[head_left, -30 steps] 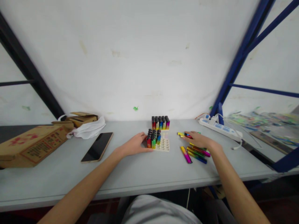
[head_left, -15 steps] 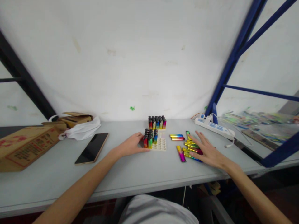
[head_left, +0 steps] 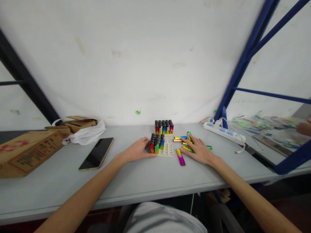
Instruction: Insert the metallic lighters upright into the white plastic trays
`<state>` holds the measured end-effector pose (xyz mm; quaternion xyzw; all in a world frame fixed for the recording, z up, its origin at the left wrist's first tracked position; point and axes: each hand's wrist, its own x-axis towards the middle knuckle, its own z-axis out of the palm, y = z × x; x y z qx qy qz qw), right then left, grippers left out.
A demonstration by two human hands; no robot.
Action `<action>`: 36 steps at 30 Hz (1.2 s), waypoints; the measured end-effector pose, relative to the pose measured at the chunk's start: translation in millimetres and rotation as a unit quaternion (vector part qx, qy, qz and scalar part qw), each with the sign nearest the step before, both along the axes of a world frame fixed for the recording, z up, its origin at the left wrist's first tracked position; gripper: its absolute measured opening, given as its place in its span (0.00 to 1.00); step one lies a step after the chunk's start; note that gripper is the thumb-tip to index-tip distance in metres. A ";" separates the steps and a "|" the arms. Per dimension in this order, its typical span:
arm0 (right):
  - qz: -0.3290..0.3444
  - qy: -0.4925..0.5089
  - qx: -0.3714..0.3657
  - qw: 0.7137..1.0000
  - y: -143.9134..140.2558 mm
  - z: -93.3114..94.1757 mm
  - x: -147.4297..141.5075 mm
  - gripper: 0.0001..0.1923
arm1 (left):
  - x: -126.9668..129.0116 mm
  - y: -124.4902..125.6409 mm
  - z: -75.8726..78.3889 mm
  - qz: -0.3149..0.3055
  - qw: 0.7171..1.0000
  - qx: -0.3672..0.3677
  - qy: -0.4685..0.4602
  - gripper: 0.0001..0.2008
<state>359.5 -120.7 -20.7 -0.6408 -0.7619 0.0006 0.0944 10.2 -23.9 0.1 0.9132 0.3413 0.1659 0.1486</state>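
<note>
A metallic-sheened yellow-and-magenta oblong lighter [head_left: 180,157] lies just left of the spread, released right grip [head_left: 200,153], lengthwise front to back.

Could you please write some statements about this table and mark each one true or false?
1. The left hand is at the left side of the front tray. True.
2. The right hand partly hides some loose lighters. True.
3. The loose lighters lie left of the front tray. False: they lie right of it.
4. The phone lies left of the left hand. True.
5. The phone stands upright. False: it lies flat.
</note>
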 end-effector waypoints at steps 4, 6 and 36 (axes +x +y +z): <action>-0.021 0.053 0.010 0.998 17.9 6.8 -0.1 0.34 | 0.4 -1.6 1.7 0.005 1.000 -0.001 -0.004 0.31; -0.063 0.070 0.048 0.994 34.5 14.0 5.5 0.31 | 0.4 -2.2 2.0 0.006 1.000 -0.006 -0.006 0.31; -0.021 0.382 0.126 0.915 43.7 44.8 -82.3 0.29 | -0.5 -1.2 -0.6 -0.008 1.000 -0.001 -0.002 0.29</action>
